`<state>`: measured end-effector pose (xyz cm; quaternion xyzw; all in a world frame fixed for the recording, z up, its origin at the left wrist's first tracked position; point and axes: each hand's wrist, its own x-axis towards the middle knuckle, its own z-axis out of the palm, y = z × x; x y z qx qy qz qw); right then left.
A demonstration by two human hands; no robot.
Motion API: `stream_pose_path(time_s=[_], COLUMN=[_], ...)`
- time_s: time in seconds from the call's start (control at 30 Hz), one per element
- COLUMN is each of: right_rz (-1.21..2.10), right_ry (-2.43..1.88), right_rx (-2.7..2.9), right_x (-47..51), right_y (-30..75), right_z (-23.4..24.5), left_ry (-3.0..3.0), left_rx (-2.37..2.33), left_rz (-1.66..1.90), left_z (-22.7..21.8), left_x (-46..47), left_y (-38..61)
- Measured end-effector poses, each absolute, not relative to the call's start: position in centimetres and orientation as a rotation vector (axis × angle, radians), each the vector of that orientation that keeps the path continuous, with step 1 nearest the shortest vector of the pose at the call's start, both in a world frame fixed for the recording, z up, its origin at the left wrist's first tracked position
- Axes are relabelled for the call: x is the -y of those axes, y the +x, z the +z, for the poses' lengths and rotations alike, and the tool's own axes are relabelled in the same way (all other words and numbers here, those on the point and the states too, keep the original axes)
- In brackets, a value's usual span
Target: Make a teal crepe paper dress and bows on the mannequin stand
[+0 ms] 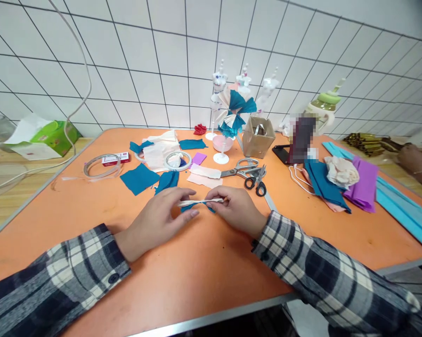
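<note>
A white tiled wall (126, 70) rises behind an orange table (203, 262) spanning most of the frame. Near the centre, a left hand (158, 213) and a right hand (237, 206) face each other. A brown box (260, 139) stands right of upper centre; scissors (239, 170) lie below it. Between the hands is a small white-and-teal bow (201, 202): the right hand pinches its right end, the left curves around the other; I cannot tell whether it grips.

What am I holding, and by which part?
A bow: your right hand pinches its right end; your left hand is at its left end, grip unclear.
</note>
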<state>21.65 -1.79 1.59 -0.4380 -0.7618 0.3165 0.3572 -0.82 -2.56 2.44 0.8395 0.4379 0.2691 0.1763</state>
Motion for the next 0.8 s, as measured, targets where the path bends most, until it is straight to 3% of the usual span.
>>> stream_pose_path(time_s=[0.13, 0.33, 0.7, 0.8], right_rz=[0.894, 0.765, 1.120, 1.370], right_ry=[-1.139, -1.123, -1.184, -1.140], right_rx=[1.983, 2.006, 1.918, 1.663], right_x=[2.20, 2.58, 2.15, 2.16], right_y=[21.37, 20.75, 21.07, 21.10], right_z=[1.43, 1.79, 1.46, 1.82], left_ry=[2.172, 2.425, 2.127, 1.975], left_rx=[-1.178, -1.074, -1.049, -1.096], left_rz=[0.743, 0.692, 0.603, 0.614], left_z=[2.14, 2.17, 2.12, 2.04], left_x=[1.94, 1.75, 1.82, 1.79], left_y=[-0.39, -0.22, 0.09, 0.07])
